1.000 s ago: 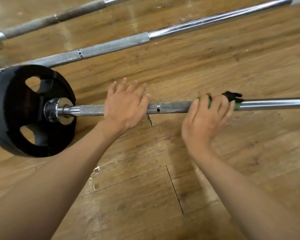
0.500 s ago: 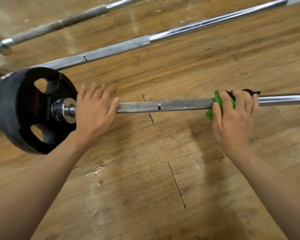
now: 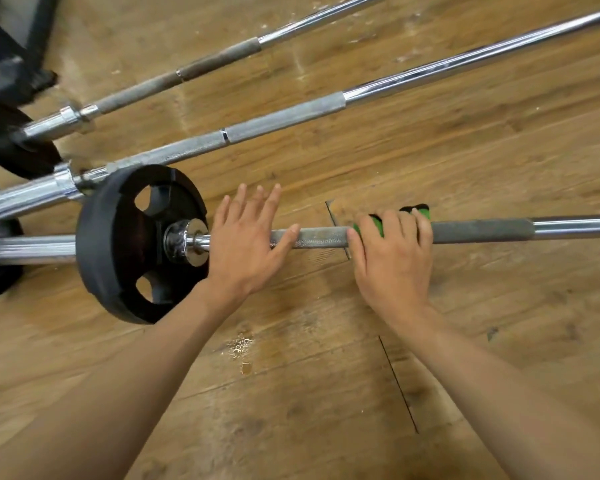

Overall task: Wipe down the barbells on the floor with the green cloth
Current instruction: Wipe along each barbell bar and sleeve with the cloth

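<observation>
The nearest barbell lies across the wooden floor with a black weight plate on its left end. My left hand rests flat on the bar just right of the plate's collar, fingers straight and spread. My right hand is curled over the knurled part of the bar and grips the green cloth wrapped around it. Only edges of the cloth show between and beyond my fingers. Two more barbells, the middle barbell and the far barbell, lie diagonally behind.
More black plates and dark equipment crowd the far left. The wooden floor in front of the near bar has a small wet spot and a dark seam.
My right hand with the cloth slid left along the bar, closer to my left hand. My left hand stays flat on the bar next to the plate. The view shifted left.
</observation>
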The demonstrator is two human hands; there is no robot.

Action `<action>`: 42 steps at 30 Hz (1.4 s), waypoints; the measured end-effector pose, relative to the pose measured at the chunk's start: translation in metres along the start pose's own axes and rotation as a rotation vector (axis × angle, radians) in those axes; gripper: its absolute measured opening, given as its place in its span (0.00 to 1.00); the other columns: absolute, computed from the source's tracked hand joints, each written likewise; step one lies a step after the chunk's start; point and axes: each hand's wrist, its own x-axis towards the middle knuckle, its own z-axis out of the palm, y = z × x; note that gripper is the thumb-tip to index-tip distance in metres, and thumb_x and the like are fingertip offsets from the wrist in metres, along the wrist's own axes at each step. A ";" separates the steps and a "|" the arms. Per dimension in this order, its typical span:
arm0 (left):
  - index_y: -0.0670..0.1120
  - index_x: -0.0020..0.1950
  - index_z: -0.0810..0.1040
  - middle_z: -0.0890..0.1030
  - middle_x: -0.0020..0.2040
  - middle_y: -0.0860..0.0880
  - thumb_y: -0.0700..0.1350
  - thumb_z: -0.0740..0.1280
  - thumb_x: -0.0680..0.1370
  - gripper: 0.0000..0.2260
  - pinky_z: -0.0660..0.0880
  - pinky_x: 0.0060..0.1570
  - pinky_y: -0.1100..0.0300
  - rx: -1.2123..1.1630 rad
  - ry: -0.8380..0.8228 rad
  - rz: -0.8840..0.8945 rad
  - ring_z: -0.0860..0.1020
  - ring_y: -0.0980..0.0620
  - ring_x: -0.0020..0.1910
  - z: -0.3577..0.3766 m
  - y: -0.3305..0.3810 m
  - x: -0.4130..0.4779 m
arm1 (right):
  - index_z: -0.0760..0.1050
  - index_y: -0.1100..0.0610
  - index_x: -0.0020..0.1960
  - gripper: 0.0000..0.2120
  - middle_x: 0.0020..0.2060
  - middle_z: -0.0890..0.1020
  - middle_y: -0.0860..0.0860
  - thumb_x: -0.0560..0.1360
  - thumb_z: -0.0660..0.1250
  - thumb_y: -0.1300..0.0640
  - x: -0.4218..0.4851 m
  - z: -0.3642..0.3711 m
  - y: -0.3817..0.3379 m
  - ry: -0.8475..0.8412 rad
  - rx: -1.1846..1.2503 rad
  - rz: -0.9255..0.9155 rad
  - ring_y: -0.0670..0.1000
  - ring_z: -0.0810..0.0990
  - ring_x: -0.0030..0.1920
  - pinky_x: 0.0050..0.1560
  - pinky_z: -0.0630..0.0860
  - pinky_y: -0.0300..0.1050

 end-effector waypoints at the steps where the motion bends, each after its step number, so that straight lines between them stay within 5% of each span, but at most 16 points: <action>1: 0.50 0.85 0.58 0.61 0.84 0.41 0.68 0.43 0.83 0.36 0.47 0.83 0.46 -0.003 -0.016 0.031 0.52 0.42 0.85 -0.007 -0.003 -0.003 | 0.80 0.54 0.58 0.16 0.50 0.80 0.55 0.87 0.57 0.47 0.000 0.000 0.009 0.014 -0.014 -0.050 0.59 0.76 0.53 0.69 0.66 0.57; 7: 0.47 0.81 0.69 0.59 0.84 0.37 0.64 0.54 0.83 0.32 0.47 0.83 0.41 0.263 0.095 0.134 0.53 0.38 0.84 -0.061 -0.030 -0.047 | 0.78 0.57 0.52 0.15 0.47 0.77 0.57 0.86 0.59 0.48 0.005 0.001 -0.003 0.032 -0.012 0.057 0.61 0.72 0.51 0.64 0.67 0.59; 14: 0.47 0.82 0.67 0.59 0.83 0.38 0.66 0.52 0.82 0.34 0.47 0.81 0.36 0.467 0.061 0.073 0.53 0.36 0.84 -0.113 -0.112 -0.048 | 0.81 0.60 0.51 0.19 0.47 0.80 0.61 0.85 0.56 0.50 0.015 -0.006 -0.023 -0.074 0.015 0.183 0.64 0.74 0.51 0.65 0.64 0.60; 20: 0.45 0.80 0.69 0.61 0.83 0.38 0.67 0.59 0.80 0.36 0.54 0.81 0.40 0.109 0.110 0.097 0.54 0.36 0.83 -0.090 -0.132 -0.048 | 0.78 0.58 0.63 0.20 0.57 0.79 0.60 0.85 0.51 0.48 0.010 -0.002 -0.066 -0.180 0.040 0.015 0.63 0.74 0.58 0.69 0.64 0.61; 25: 0.46 0.81 0.69 0.62 0.82 0.36 0.70 0.55 0.80 0.38 0.55 0.80 0.42 0.096 0.191 0.106 0.55 0.34 0.83 -0.086 -0.130 -0.055 | 0.63 0.55 0.81 0.26 0.73 0.74 0.57 0.86 0.52 0.47 0.014 0.017 -0.148 -0.315 0.113 -0.249 0.60 0.73 0.70 0.73 0.65 0.60; 30: 0.46 0.83 0.65 0.62 0.82 0.36 0.70 0.55 0.79 0.39 0.55 0.80 0.42 0.041 0.171 0.086 0.57 0.34 0.82 -0.086 -0.130 -0.055 | 0.74 0.51 0.73 0.18 0.51 0.82 0.52 0.85 0.59 0.49 0.020 0.016 -0.116 -0.270 0.126 -0.276 0.58 0.78 0.51 0.54 0.69 0.53; 34: 0.42 0.80 0.70 0.63 0.81 0.34 0.64 0.59 0.77 0.37 0.59 0.78 0.39 -0.007 0.222 0.084 0.59 0.33 0.81 -0.082 -0.127 -0.066 | 0.77 0.53 0.67 0.17 0.56 0.81 0.54 0.86 0.55 0.49 0.000 -0.013 -0.051 -0.218 0.010 -0.034 0.58 0.74 0.55 0.62 0.68 0.57; 37: 0.41 0.77 0.73 0.64 0.80 0.33 0.62 0.60 0.77 0.35 0.59 0.78 0.38 -0.017 0.280 0.083 0.60 0.31 0.80 -0.077 -0.123 -0.081 | 0.79 0.56 0.63 0.17 0.54 0.81 0.56 0.86 0.55 0.51 -0.004 -0.012 -0.082 -0.200 -0.018 0.186 0.61 0.73 0.57 0.70 0.65 0.62; 42: 0.40 0.77 0.73 0.61 0.80 0.32 0.60 0.61 0.78 0.33 0.57 0.80 0.37 -0.016 0.298 0.094 0.57 0.29 0.81 -0.076 -0.115 -0.102 | 0.72 0.52 0.74 0.21 0.63 0.80 0.51 0.82 0.61 0.51 -0.005 0.008 -0.195 -0.367 0.126 -0.126 0.57 0.76 0.61 0.70 0.65 0.57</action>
